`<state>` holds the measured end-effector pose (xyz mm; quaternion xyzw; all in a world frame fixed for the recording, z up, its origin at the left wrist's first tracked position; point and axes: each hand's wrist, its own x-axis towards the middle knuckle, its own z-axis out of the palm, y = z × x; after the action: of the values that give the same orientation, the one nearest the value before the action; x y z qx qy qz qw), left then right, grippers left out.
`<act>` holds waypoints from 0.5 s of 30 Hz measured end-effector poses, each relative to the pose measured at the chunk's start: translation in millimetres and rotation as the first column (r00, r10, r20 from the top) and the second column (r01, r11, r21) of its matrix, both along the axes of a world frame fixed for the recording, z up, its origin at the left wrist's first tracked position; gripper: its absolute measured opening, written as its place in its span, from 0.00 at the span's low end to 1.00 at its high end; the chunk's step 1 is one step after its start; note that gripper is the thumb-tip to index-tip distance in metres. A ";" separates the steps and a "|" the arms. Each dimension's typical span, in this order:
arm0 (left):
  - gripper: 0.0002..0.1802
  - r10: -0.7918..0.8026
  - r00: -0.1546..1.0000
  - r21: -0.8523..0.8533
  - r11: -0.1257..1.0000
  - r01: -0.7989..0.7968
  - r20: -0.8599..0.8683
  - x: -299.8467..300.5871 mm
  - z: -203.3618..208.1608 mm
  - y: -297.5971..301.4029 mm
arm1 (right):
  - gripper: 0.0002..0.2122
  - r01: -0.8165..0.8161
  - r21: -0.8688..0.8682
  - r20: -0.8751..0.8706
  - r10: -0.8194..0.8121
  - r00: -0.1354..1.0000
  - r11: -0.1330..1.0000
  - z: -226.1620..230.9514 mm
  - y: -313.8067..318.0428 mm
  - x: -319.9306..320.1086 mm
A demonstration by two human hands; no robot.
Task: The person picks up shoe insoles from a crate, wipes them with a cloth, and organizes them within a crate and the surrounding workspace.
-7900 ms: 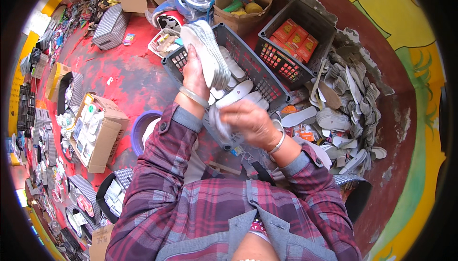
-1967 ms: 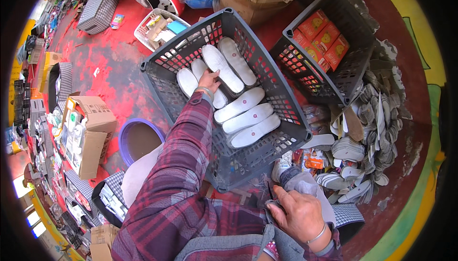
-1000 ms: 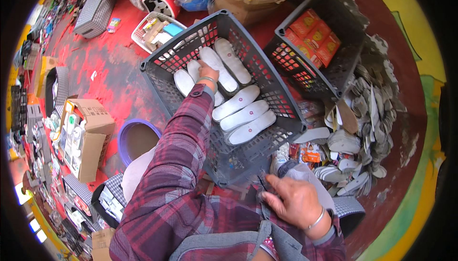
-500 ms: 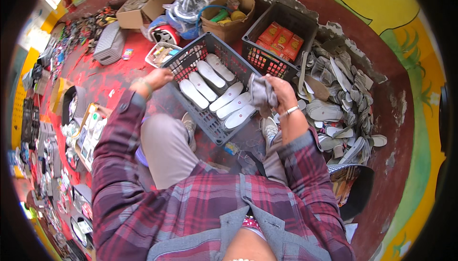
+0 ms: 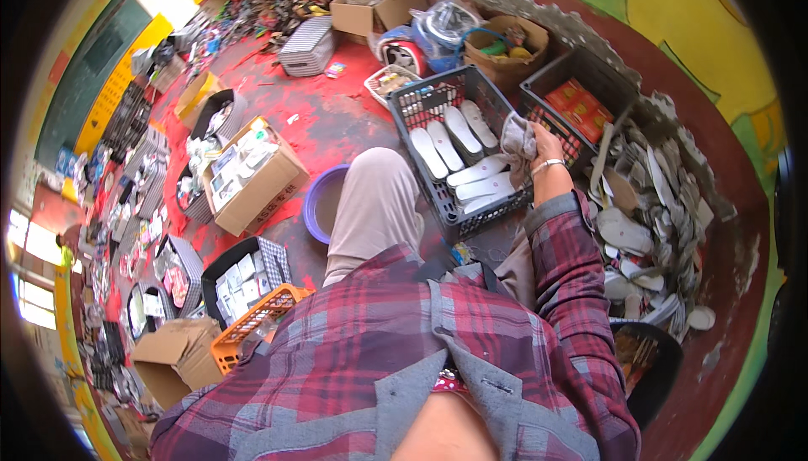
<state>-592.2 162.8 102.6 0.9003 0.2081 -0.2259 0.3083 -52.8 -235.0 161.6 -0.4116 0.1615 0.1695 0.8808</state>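
My right hand (image 5: 547, 148) is closed round a crumpled grey cloth (image 5: 517, 134) above the right rim of a dark grey plastic crate (image 5: 480, 227). Inside the crate lie white insoles in two groups: several upright ones (image 5: 428, 154) towards the back and a few slanted ones (image 5: 481, 170) nearer me. The cloth hangs over the right end of the slanted group; whether it touches them I cannot tell. My left hand is out of view.
To the right, a big heap of grey insoles (image 5: 627, 229) lies against the wall. Behind the crate stand another crate (image 5: 627, 82) with red boxes and a cardboard box (image 5: 539, 31). At left are a purple basin (image 5: 313, 208), an orange basket (image 5: 244, 326) and an open carton (image 5: 282, 179).
My left hand has left the view from beside the crate's left rim. The view has swung left, so the crate appears further right. The cloth stays in my right hand.
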 end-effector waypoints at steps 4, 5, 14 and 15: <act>0.10 -0.014 0.999 0.084 0.996 0.011 0.041 -5.0 34.7 -16.8 | 0.08 -0.034 -0.058 0.000 0.034 0.999 0.998 -1.9 30.3 -12.5; 0.10 -0.046 0.997 0.087 0.995 0.040 0.065 7.8 35.3 -20.4 | 0.08 -0.014 -0.049 -0.012 0.014 1.000 0.999 3.6 23.6 -13.2; 0.10 -0.173 0.978 0.211 0.966 0.147 0.114 68.2 31.7 -42.1 | 0.09 -0.055 -0.076 -0.069 0.050 0.996 0.996 19.3 27.7 -34.9; 0.10 -0.176 0.978 0.218 0.964 0.149 0.108 70.6 30.0 -43.7 | 0.09 -0.145 -0.101 -0.074 0.138 0.988 0.984 17.1 24.0 -34.8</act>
<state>-521.6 119.0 132.7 0.9543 0.1361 -0.1697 0.2049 -87.6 -211.0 178.7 -0.4625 0.1699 0.2365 0.8374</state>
